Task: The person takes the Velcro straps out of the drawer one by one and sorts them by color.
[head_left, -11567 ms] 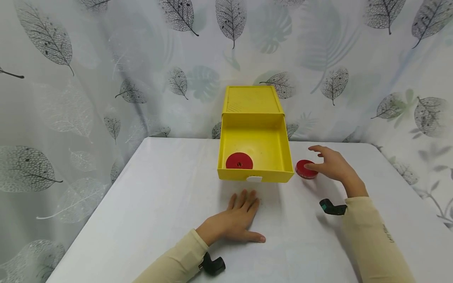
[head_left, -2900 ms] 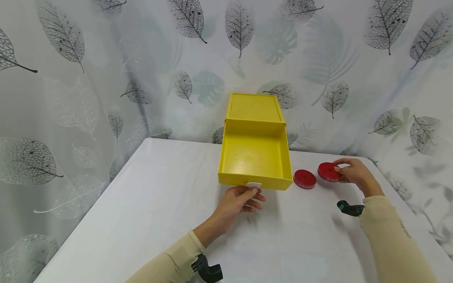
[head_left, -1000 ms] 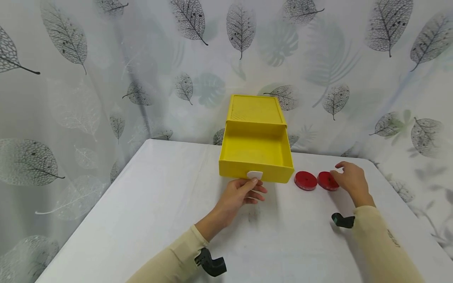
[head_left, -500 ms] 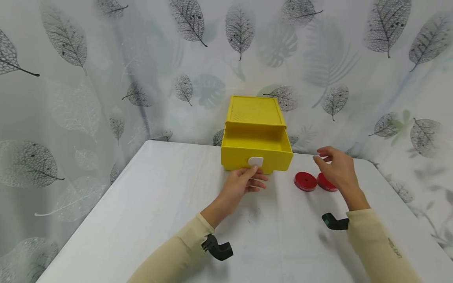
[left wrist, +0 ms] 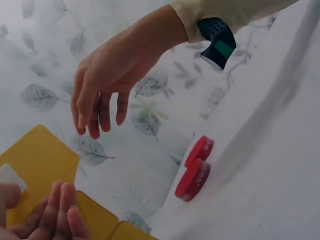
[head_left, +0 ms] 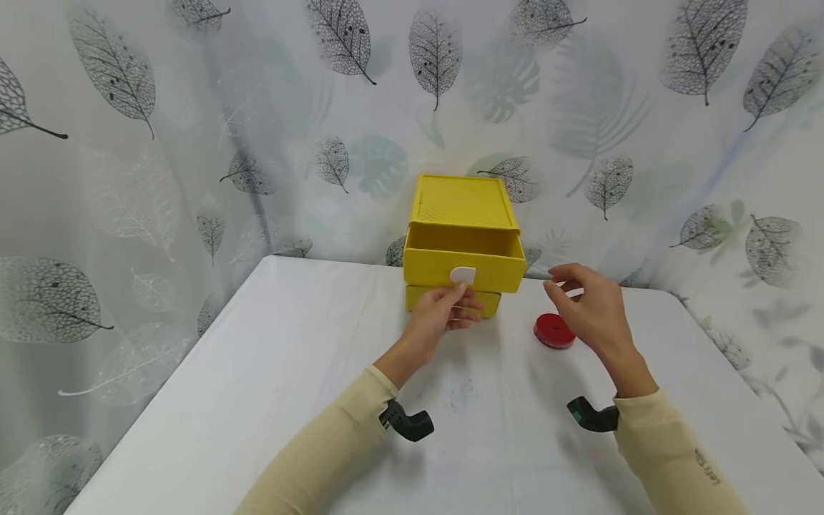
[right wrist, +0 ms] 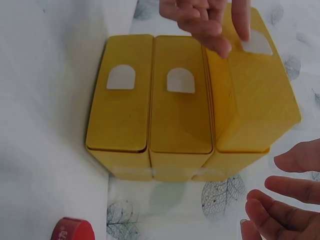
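Closing the drawer (head_left: 491,269), seemingly: your loose-fingered left hand (head_left: 433,320) presses its tab (head_left: 463,275), empty right hand (head_left: 592,307) near it; push inward.

Soft shadows fall on the table (head_left: 257,357); both wrist views look dimmer.

beige sleeves (head_left: 322,445), dark lettering (head_left: 707,466) on the right, curved black wrist cameras (head_left: 412,425), green patch (left wrist: 224,48) on one
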Demonstrator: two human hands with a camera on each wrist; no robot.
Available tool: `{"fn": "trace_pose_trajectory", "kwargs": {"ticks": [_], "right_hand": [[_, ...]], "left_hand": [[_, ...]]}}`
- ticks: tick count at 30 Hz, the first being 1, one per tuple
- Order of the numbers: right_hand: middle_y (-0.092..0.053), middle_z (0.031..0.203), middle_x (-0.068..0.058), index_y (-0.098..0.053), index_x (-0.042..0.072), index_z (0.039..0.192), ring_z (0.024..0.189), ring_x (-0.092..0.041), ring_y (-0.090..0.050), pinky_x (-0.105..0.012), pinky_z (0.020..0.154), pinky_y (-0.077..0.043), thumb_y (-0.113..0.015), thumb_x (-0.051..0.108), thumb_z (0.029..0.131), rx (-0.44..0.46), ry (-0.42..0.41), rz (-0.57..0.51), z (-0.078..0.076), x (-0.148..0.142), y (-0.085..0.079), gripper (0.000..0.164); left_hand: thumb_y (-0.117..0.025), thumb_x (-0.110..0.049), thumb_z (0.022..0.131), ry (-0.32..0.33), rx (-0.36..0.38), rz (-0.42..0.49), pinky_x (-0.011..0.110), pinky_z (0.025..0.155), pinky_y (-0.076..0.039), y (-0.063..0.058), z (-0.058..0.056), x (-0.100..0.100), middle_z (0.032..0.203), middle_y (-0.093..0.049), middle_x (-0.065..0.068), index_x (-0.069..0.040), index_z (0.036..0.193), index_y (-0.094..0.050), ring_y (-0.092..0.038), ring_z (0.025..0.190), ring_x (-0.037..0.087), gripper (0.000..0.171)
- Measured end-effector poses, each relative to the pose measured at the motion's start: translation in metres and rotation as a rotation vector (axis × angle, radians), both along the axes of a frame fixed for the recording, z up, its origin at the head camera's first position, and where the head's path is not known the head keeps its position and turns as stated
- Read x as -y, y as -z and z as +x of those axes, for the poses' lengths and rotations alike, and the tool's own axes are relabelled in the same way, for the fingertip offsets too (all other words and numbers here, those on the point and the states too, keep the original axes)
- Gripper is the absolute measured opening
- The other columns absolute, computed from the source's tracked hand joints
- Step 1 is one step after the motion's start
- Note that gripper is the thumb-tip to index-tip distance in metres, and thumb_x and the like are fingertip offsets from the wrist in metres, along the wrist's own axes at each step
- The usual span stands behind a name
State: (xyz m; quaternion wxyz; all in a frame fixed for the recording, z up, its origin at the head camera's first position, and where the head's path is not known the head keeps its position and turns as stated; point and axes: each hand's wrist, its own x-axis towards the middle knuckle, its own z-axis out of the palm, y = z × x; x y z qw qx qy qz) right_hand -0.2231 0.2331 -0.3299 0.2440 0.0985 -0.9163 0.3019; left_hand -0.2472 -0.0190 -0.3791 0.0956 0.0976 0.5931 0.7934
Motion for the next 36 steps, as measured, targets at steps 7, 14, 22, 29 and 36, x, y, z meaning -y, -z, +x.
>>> {"fn": "trace_pose_trajectory", "kwargs": {"ticks": [7,14,22,29,36], "right_hand": [[-0.072,0.111,-0.015,-0.071,0.001,0.122,0.099,-0.031,-0.066,-0.049,0.082,-0.059,-0.069,0.02,0.101,-0.02,-0.025,-0.027,0.001,0.012,0.001,0.028],[-0.072,0.111,-0.016,-0.072,-0.001,0.118,0.098,-0.032,-0.066,-0.055,0.082,-0.059,-0.071,0.017,0.1,-0.064,-0.068,-0.105,-0.001,0.029,0.006,0.026],[-0.072,0.111,-0.016,-0.071,-0.002,0.119,0.099,-0.031,-0.065,-0.053,0.083,-0.059,-0.07,0.015,0.1,-0.034,-0.12,-0.149,-0.007,0.047,0.01,0.025],[-0.072,0.108,-0.014,-0.071,-0.001,0.117,0.098,-0.03,-0.066,-0.05,0.081,-0.059,-0.072,0.013,0.098,-0.024,-0.165,-0.143,-0.008,0.058,0.015,0.024],[-0.073,0.106,-0.012,-0.072,-0.002,0.116,0.097,-0.029,-0.066,-0.05,0.08,-0.06,-0.073,0.012,0.097,-0.02,-0.197,-0.14,-0.008,0.062,0.018,0.024]], "left_hand": [[-0.059,-0.036,0.108,-0.03,-0.022,-0.072,0.032,0.081,-0.06,-0.002,-0.014,-0.006,0.1,-0.076,0.012,0.002,0.114,-0.071,-0.075,0.095,0.032,0.04],[-0.059,-0.037,0.108,-0.045,-0.016,-0.098,0.051,0.095,-0.055,-0.004,-0.029,-0.011,0.095,-0.076,0.014,0.013,0.12,-0.067,-0.076,0.085,0.025,0.052],[-0.058,-0.039,0.108,-0.077,-0.04,-0.146,0.034,0.076,-0.06,-0.007,-0.039,-0.014,0.093,-0.077,0.014,0.007,0.112,-0.072,-0.076,0.088,0.029,0.048],[-0.059,-0.041,0.107,-0.1,-0.042,-0.142,0.036,0.079,-0.061,-0.006,-0.046,-0.009,0.094,-0.076,0.016,0.008,0.112,-0.071,-0.077,0.085,0.027,0.051],[-0.064,-0.045,0.104,-0.18,-0.039,-0.169,0.029,0.068,-0.06,-0.002,-0.051,-0.011,0.087,-0.076,0.013,0.009,0.108,-0.073,-0.076,0.075,0.024,0.055]]}}
